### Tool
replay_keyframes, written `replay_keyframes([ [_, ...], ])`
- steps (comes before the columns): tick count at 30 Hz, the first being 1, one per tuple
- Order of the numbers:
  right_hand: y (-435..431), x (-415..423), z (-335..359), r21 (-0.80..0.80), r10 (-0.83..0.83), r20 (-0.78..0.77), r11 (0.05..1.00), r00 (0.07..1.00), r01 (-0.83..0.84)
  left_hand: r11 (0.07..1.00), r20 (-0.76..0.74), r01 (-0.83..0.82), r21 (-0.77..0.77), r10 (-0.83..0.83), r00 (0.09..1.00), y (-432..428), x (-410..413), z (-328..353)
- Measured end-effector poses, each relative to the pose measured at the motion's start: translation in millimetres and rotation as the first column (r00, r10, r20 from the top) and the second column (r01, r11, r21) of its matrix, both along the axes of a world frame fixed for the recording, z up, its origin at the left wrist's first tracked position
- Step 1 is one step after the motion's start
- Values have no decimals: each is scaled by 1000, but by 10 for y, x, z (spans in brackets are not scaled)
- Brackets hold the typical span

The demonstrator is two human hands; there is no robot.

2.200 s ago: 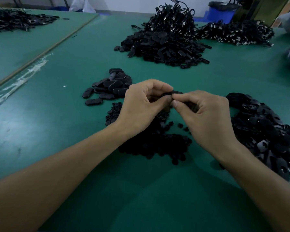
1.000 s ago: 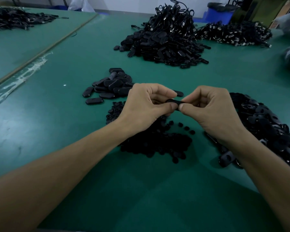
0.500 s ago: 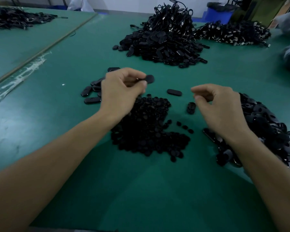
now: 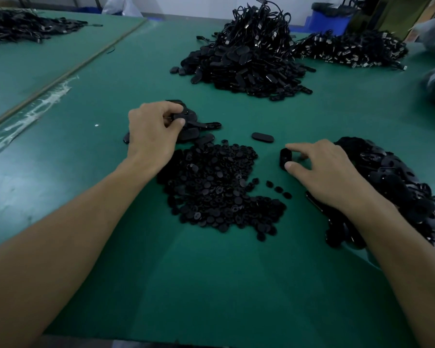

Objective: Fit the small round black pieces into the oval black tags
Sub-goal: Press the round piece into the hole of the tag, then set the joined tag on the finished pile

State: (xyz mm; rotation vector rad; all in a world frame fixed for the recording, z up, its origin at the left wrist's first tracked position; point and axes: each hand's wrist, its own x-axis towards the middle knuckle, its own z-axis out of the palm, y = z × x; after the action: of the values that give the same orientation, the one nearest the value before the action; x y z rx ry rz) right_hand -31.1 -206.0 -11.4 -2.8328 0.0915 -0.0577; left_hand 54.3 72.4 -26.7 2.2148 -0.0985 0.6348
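Note:
A heap of small round black pieces (image 4: 216, 192) lies on the green table (image 4: 211, 285) between my arms. My left hand (image 4: 152, 131) reaches over a small group of finished oval black tags (image 4: 199, 128) at the far left and pinches one oval tag (image 4: 180, 116) between thumb and fingers. My right hand (image 4: 322, 169) is down at a single oval tag (image 4: 285, 158) lying beside the round pieces, with forefinger and thumb on either side of it. Another lone oval tag (image 4: 262, 137) lies just beyond. A pile of empty oval tags (image 4: 392, 182) spreads at the right.
A large mound of black tags with cords (image 4: 246, 56) sits at the far middle, and a flatter pile (image 4: 349, 50) lies behind it to the right. More black parts (image 4: 23, 26) lie on the neighbouring table at far left. A blue bin (image 4: 329, 18) stands at the back.
Both hands held one tag together, then parted. My left hand carried it out to the finished group at the left. My right hand dropped to the lone tag by the round pieces.

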Motion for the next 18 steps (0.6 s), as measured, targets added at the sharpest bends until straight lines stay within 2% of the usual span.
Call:
replay_keyframes([
  [6,4,-40,4,242,17,169,969,985,-58,974,-53,-133,183,145,988,29,-17,-10],
  [10,66,-62,21,337,40,305,930,951,-148,975,-26,-112,192,120,992,20,-35,-12],
  [12,107,-85,41,391,65,346,897,936,-207,985,43,-57,165,50,998,-45,-95,19],
  [14,143,-103,49,457,79,373,852,925,-257,988,91,79,129,-91,992,-165,-201,73],
  [16,184,-118,58,517,94,412,795,906,-318,968,76,239,75,-245,967,-307,-318,119],
  [18,215,-125,62,556,105,454,743,885,-374,930,11,364,-43,-364,931,-430,-412,155],
])
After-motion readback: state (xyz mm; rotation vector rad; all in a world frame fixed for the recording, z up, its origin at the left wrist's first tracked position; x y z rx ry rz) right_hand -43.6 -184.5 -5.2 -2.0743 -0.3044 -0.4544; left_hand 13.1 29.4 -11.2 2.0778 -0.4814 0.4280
